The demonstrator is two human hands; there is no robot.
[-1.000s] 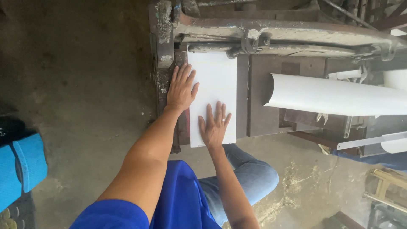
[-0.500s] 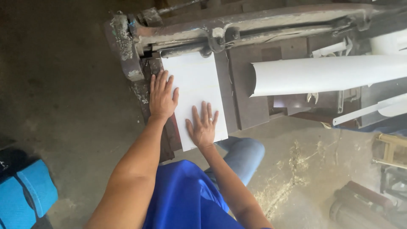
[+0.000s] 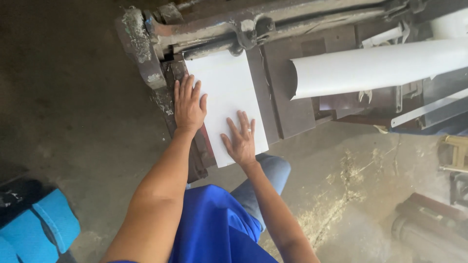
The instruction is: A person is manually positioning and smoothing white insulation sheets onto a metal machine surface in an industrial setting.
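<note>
White sheet point(image 3: 229, 92), far end hidden under worn metal bar point(image 3: 219, 34).

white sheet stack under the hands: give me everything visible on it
The white sheet stack is plain, rectangular, paper-like and unprinted, lying flat on the worn metal machine bed. Its far edge sits under the clamp bar; its near edge overhangs the bed. The left hand presses its left edge, the right hand its near end.

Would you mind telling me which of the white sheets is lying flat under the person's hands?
It is the flat white sheet on the machine bed, with the left hand and right hand pressed on it. The other white sheet, to its right, is curled into a roll.
</note>
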